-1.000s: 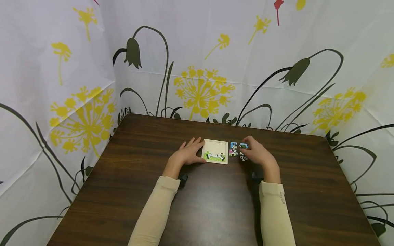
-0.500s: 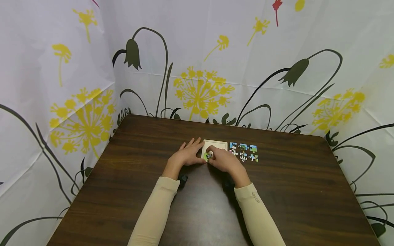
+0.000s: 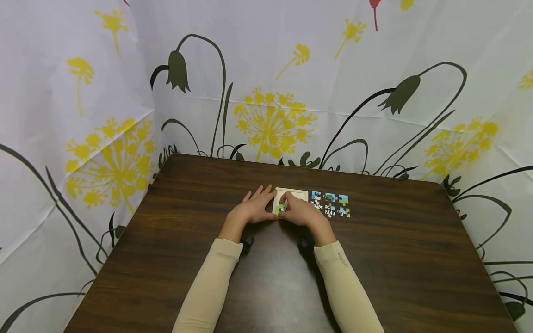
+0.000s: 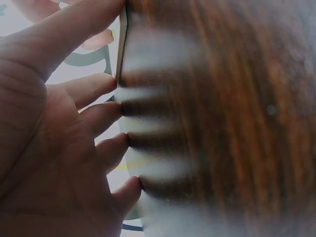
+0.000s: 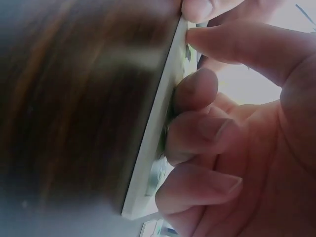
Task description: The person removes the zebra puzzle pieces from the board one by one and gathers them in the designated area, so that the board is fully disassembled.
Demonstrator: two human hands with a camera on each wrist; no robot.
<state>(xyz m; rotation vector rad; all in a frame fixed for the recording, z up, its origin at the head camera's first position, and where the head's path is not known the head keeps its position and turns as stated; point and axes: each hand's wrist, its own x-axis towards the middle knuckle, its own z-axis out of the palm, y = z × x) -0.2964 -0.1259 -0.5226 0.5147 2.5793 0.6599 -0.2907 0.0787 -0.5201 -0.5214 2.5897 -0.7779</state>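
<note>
A small wooden puzzle tray (image 3: 296,190) has green and black-and-white picture parts at its lower left. My left hand (image 3: 254,206) lies beside it with fingers spread; in the left wrist view its fingertips meet the tabletop and its thumb reaches the tray's edge. My right hand (image 3: 300,212) is over the tray's lower part. Its thumb and curled forefinger close in on a green puzzle piece (image 3: 279,209) at the left side, mostly hidden by the hand. The other right fingers (image 5: 197,133) curl down onto the tray, close above its rim.
Several loose puzzle pieces (image 3: 331,198), blue, green and black-and-white, lie in two rows right of the tray. All this sits on a dark wooden table (image 3: 200,194). Behind it hangs a white curtain (image 3: 266,55) printed with flowers.
My right hand has moved left from the loose pieces onto the tray, uncovering the right-hand pieces. Over the last half second it has stayed nearly in place. The left hand has not moved.
</note>
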